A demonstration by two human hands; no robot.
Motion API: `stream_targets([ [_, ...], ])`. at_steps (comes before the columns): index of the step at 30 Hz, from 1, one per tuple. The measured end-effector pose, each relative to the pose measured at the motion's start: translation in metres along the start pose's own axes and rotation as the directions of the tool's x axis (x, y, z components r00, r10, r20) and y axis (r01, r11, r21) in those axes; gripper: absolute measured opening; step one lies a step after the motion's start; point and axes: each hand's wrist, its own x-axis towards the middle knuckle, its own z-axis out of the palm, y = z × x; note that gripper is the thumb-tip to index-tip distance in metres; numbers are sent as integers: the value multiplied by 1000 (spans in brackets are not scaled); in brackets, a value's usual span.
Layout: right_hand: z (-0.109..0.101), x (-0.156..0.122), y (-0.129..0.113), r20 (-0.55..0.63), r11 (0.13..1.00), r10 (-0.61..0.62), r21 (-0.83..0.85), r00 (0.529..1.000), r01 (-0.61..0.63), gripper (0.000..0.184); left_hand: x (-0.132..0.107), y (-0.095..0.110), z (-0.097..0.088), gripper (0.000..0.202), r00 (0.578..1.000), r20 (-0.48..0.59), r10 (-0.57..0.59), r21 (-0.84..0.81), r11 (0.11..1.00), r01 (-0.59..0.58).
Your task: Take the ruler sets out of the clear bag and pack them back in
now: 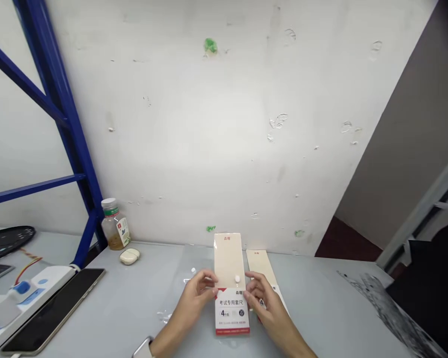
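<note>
Evidently, we held the ruler-set packet (232, 309) between both hands above the desk (321, 308), its printed face toward us; our left hand (194, 300) had thumb and fingers clamped on its left edge, while the right hand (268, 304) had its fingers clamped on the opposite edge, presumably to steady so thin a thing and hold it square. Its cream panel (227, 258) rose above the white front and overlapped the wall (194, 149) in our view, so we judged the packet tilted up; a white button (237, 279) sat low on that panel, uncovered because we gripped only the sides. A second ruler-set packet (259, 263) lay partly hidden behind the right hand, probably for easy reach; a clear plastic sleeve (199, 256) lay near the left hand. Near the wall stood a capped bottle (115, 226), an apparent earbud case (129, 256) just beside it; a smartphone (59, 303) lay beside a power strip (54, 276), perhaps for charging.
</note>
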Motion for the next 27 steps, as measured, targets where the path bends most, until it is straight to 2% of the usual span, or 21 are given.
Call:
stream_targets([
  [6, -3, 0, -9, 50, 1000, 1, 22, 999, -2, 39, 2, 0, 0, 34, 999, -14, -37, 63, 997, 37],
  [13, -6, 3, -4, 60, 991, 46, 126, 997, -53, 39, 2, 5, -3, 32, 1000, -10, -18, 100, 995, 19],
  [18, -13, 6, -6, -4, 976, 18, 217, 1000, -17, 40, 3, 15, -7, 30, 998, -70, -3, 118, 993, 11],
  [21, -24, 10, -3, -66, 972, 37, 233, 997, -21, 43, 4, 24, -16, 35, 990, -141, -1, 141, 990, 22],
  [24, -44, 16, 6, -114, 979, 61, 198, 992, -37, 42, 6, 32, -32, 45, 978, -205, 28, 156, 988, 5],
  [27, -68, 21, 19, -96, 981, 134, 151, 986, -118, 42, 8, 39, -51, 51, 964, -265, 7, 172, 984, 40],
])
